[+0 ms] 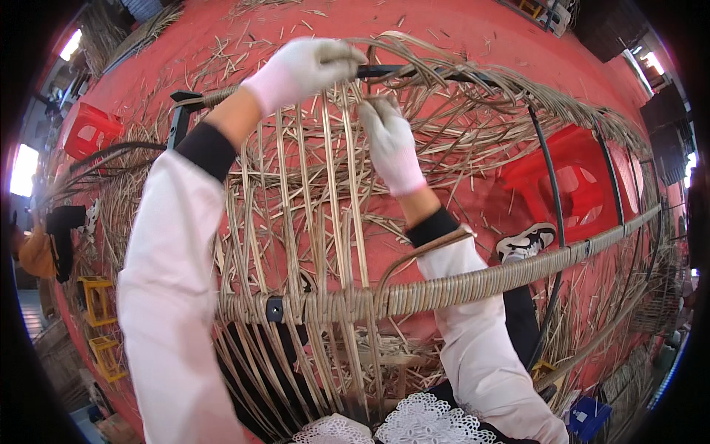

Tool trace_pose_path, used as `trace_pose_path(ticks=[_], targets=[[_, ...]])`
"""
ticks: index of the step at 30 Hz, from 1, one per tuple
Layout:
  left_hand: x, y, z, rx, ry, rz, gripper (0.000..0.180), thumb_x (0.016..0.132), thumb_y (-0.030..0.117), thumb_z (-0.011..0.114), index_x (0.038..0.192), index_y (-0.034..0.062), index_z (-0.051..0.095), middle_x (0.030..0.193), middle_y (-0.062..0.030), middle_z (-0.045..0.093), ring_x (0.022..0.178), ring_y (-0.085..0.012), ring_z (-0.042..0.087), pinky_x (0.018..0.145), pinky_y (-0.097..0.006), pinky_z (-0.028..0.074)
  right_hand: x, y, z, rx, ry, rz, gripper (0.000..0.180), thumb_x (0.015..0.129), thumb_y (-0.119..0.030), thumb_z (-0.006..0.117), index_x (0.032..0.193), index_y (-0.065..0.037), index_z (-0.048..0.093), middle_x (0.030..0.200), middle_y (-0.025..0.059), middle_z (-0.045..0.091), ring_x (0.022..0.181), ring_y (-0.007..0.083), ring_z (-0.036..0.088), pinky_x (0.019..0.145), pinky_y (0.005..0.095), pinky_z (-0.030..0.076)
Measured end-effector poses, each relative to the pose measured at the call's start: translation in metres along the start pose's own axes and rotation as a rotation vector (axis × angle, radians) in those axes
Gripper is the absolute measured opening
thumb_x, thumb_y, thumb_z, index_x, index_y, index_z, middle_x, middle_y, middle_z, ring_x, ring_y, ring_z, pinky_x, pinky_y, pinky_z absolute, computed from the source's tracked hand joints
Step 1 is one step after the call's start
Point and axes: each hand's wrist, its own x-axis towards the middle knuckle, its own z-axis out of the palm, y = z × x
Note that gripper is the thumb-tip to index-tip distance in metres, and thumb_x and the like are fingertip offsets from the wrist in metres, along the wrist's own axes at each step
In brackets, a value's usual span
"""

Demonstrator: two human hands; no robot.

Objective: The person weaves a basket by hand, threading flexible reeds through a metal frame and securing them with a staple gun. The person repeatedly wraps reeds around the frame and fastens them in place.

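Observation:
A metal frame lies before me, with brown wicker strands stretched between its dark far bar and the near bar, which is tightly wrapped. My left hand, in a white and pink glove, is closed at the far bar with its fingertips around a wicker strand. Just below that bar, my right hand, gloved alike, pinches a wicker strand; motion blurs its fingertips. To the right of both hands, a bundle of loose strands hangs over the far bar. Several strand tails fall from the near bar toward my lap.
Strand scraps litter the red floor. A red plastic stool stands under the frame's right part; another red stool is at far left. Small yellow stools sit left, near a person in orange. A shoe shows beyond the near bar.

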Motion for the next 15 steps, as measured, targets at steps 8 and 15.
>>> trace_pose_path(ticks=[8,15], targets=[[0.005,-0.026,0.013,0.002,0.153,0.126,0.031,0.095,0.027,0.062,0.117,0.0073,0.07,0.091,-0.0061,0.072,0.082,-0.0253,0.069,0.078,-0.03,0.055,-0.002,0.005,-0.003,-0.06,0.022,-0.023,0.019,0.1,-0.011,0.052,0.107,0.004,0.062,0.095,0.0094,0.067,0.09,0.0177,0.063,0.086,0.0297,0.049],[0.051,-0.022,0.004,0.435,-0.274,0.333,0.031,0.093,0.034,0.059,0.109,0.0112,0.074,0.093,-0.0116,0.074,0.082,-0.0327,0.069,0.079,-0.038,0.055,0.037,0.052,0.013,0.167,-0.244,-0.017,0.03,0.096,-0.006,0.054,0.124,0.004,0.056,0.104,0.0165,0.067,0.095,0.025,0.065,0.088,0.0335,0.051]])
